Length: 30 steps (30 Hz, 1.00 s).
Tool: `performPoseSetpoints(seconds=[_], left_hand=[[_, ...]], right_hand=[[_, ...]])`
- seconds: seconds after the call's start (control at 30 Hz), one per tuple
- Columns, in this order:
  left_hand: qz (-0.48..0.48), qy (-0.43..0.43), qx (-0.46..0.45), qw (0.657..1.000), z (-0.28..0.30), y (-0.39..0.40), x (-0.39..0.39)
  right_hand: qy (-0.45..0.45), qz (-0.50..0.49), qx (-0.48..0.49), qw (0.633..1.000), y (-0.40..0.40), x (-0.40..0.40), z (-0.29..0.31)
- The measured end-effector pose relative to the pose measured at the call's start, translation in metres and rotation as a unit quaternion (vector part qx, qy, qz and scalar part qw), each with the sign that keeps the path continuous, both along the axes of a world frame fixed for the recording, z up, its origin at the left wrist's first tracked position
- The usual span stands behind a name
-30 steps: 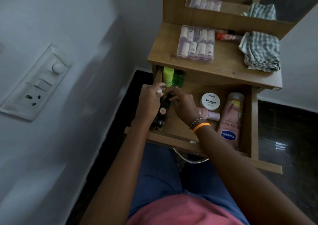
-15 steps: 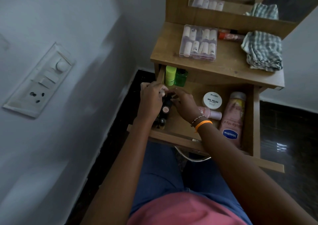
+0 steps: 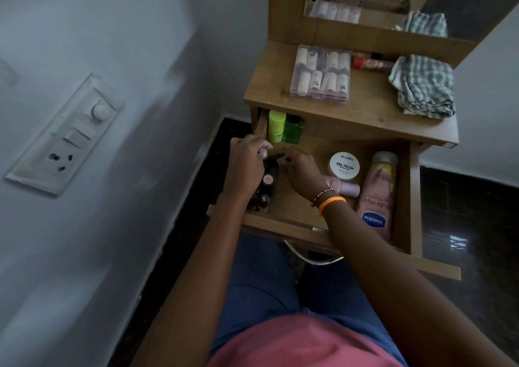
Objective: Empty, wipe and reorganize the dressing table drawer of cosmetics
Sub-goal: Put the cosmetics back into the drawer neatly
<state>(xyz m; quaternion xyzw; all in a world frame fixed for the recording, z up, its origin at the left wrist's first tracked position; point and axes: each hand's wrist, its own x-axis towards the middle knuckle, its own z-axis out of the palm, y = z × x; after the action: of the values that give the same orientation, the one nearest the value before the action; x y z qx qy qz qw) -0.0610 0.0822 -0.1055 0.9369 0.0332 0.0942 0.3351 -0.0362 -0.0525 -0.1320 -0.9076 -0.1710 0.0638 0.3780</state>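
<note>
small dark cosmetic bottles with round caps (image 3: 267,182) are clustered upright at the left side of the open wooden drawer (image 3: 404,198), under both hands. they are judged light, rigid and smooth, likely glass, so slippery and breakable if knocked together; best pinched round the cap or body, one or two at a time. the left hand (image 3: 245,167) is curled over the cluster, fingertips on the caps; whether a bottle is actually gripped cannot be told. the right hand (image 3: 302,170) is bent toward the same bottles, its fingers hidden from view, so its hold cannot be told either. further back a lime-green tube (image 3: 276,126) and a green bottle (image 3: 293,129) are stood in the rear corner; a white nail polish jar (image 3: 345,166), a pink tube (image 3: 344,188) and a pink vaseline lotion bottle (image 3: 377,198) are laid to the right. on the tabletop a clear plastic box of vials (image 3: 321,74) and a checked cloth (image 3: 424,87) are seen. compared with a second ago, both hands are kept over the same bottles; nothing is lifted out, only slight finger shifts.
</note>
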Motion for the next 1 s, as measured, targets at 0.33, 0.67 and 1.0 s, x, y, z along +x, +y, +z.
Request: performPoseSetpoints(seconds=[0.33, 0.67, 1.0], left_hand=[[0.017, -0.025, -0.071, 0.997, 0.013, -0.001, 0.01], [0.039, 0.04, -0.11, 0.992, 0.066, -0.052, 0.068], [0.128, 0.138, -0.282, 0.941, 0.087, -0.063, 0.082]], right_hand=[[-0.191, -0.198, 0.155, 0.949, -0.029, 0.006, 0.048], [-0.104, -0.225, 0.024, 0.969, -0.062, 0.056, 0.064], [-0.127, -0.196, 0.103, 0.967, -0.076, 0.053, 0.06]])
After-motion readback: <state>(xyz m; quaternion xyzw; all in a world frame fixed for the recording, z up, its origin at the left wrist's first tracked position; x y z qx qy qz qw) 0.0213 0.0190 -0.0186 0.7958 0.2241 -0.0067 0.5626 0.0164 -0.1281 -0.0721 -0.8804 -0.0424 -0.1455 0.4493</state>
